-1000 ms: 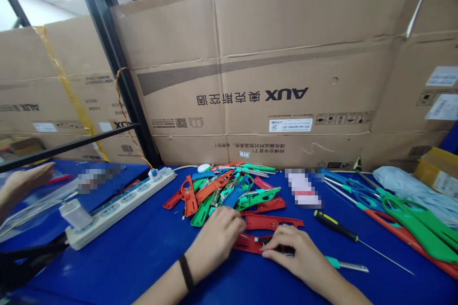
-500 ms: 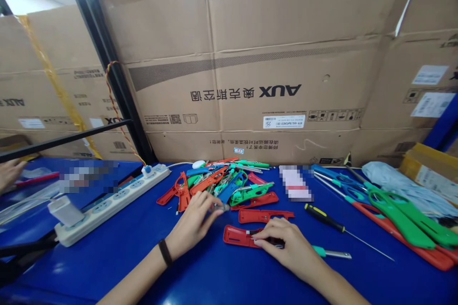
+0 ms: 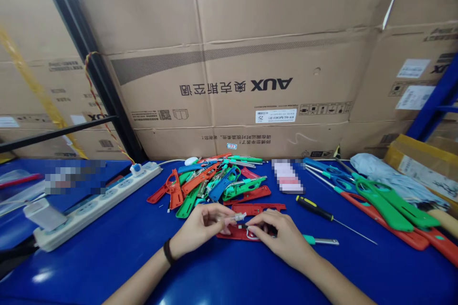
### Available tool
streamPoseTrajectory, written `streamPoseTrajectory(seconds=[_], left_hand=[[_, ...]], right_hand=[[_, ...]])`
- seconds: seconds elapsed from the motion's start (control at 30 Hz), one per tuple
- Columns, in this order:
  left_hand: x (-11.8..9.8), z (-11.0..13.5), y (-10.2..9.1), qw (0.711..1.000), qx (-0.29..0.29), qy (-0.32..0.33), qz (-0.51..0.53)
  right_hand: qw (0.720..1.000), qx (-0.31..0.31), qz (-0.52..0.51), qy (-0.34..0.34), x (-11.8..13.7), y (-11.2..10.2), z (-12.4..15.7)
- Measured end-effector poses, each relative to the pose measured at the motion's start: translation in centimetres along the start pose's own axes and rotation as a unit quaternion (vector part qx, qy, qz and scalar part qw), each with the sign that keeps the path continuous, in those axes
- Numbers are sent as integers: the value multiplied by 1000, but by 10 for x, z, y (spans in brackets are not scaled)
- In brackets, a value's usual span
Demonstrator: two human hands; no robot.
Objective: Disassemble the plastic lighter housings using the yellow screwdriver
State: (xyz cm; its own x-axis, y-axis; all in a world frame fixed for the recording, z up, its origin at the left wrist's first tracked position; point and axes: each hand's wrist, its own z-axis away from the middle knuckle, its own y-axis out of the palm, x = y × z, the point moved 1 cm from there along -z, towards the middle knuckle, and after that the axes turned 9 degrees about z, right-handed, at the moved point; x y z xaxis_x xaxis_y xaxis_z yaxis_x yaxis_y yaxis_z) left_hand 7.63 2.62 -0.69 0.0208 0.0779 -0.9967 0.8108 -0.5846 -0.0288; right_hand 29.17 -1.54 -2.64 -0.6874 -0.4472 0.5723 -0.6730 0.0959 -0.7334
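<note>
My left hand [image 3: 202, 228] pinches a small clear plastic piece [image 3: 239, 217], which looks like a lighter's fuel tank. Close beside it, my right hand [image 3: 282, 236] grips a small black part with a pale tip [image 3: 243, 226]; a white wire [image 3: 249, 235] loops below the fingertips. Both hands are over a red casing half [image 3: 227, 235], partly covered by them. Just behind lies another red casing piece [image 3: 259, 208]. A metal tube with a teal collar [image 3: 324, 241] sticks out to the right from behind my right hand.
A pile of red, green and blue lighter casings [image 3: 225, 183] lies behind my hands. At right are a black-and-yellow screwdriver [image 3: 317, 207] and several long lighters [image 3: 390, 205]. A power strip [image 3: 96, 205] runs along the left. Cardboard [image 3: 229, 71] walls the back.
My left hand has come back from the pile's edge toward my right hand with the clear piece. My right hand has lifted the black part slightly off the red casing. The view has shifted.
</note>
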Motion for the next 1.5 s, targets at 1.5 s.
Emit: streamPoseTrajectory(seconds=[1.5], left_hand=[[1, -1, 4, 1000, -15, -13, -22]], right_hand=[[1000, 11, -11, -5, 8, -6, 2]])
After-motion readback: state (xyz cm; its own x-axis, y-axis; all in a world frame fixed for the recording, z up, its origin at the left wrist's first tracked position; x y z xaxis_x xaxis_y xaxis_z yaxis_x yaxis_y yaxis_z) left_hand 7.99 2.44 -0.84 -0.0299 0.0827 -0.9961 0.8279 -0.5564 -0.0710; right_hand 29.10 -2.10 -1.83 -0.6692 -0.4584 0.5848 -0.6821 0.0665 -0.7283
